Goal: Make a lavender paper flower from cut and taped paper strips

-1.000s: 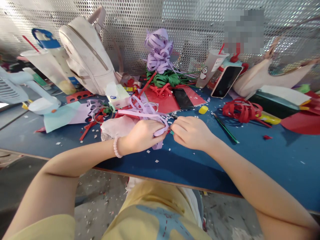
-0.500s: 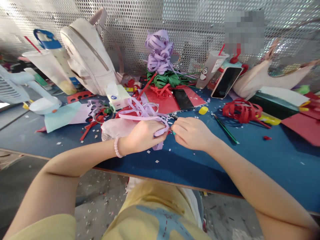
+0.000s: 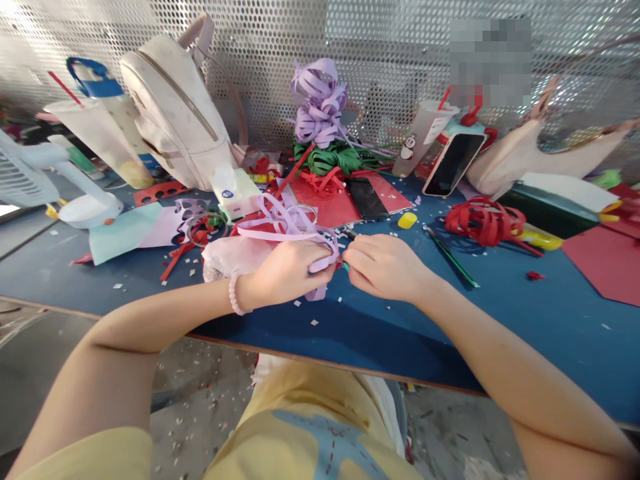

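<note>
Left hand (image 3: 287, 270) closed on lilac paper strips (image 3: 280, 223); strips loop up and away from its fingers, one end hanging below fist. Right hand (image 3: 385, 267) touching left, fingertips pinched on thin green stick (image 3: 346, 267) at strips. Both above blue table (image 3: 525, 313) near edge. Two phones (image 3: 453, 163) behind hands. One white backpack (image 3: 175, 107) far left of strips.

Blue table (image 3: 525, 313), littered with paper scraps. Far side of the hands: white backpack (image 3: 175, 107), purple paper flower (image 3: 317, 100) over green paper curls (image 3: 330, 159), black phone (image 3: 365, 197) on red card. Right of them: red strip coil (image 3: 483, 220), green stick (image 3: 453, 259) (lying flat), propped phone (image 3: 453, 163).
</note>
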A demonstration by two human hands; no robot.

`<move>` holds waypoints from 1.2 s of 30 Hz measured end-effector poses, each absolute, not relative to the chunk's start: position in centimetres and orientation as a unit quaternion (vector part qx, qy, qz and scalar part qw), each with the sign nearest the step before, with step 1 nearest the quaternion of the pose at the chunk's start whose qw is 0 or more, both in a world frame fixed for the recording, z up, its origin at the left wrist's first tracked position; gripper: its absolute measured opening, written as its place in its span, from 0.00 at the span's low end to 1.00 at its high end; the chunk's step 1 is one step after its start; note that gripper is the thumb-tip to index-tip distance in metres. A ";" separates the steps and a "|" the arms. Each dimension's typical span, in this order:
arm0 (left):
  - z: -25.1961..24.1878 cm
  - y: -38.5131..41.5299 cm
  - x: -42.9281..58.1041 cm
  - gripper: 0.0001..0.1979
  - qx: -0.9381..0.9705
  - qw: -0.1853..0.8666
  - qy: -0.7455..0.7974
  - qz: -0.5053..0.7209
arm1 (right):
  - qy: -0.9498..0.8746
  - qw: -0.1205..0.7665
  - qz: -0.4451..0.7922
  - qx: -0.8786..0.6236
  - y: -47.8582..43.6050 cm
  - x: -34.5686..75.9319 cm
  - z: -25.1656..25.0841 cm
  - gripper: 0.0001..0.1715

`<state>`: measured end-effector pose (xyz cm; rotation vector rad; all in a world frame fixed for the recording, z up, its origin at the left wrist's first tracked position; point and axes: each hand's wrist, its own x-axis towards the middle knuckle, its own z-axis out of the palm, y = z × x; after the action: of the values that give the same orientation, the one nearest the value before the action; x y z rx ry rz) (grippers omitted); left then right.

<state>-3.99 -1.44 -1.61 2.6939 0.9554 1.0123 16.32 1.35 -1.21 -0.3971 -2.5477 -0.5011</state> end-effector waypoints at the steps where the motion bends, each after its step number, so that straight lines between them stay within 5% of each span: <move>1: -1.6 -1.5 -4.0 0.05 0.888 0.055 0.316 0.329 | -0.938 0.253 -0.186 -0.147 1.4 16.3 -1.2 0.13; 20: -1.3 -1.5 -3.9 0.07 0.891 0.060 0.311 0.325 | -0.941 0.254 -0.170 -0.143 1.3 16.3 -1.2 0.12; 28: -1.1 -1.5 -4.0 0.07 0.900 0.079 0.294 0.311 | -0.947 0.269 -0.074 -0.158 1.5 16.6 -1.0 0.13; 33: -1.3 -1.3 -3.9 0.08 0.872 0.076 0.280 0.394 | -0.911 0.374 -0.082 -0.153 1.5 16.6 -1.2 0.02; 36: -1.1 -1.3 -3.7 0.10 0.846 0.084 0.302 0.432 | -0.883 0.436 -0.109 -0.138 1.2 16.4 -1.5 0.07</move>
<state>-3.74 -1.32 -1.09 2.5233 0.9019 1.2896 16.40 1.24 -1.47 -0.3422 -2.1968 -0.2715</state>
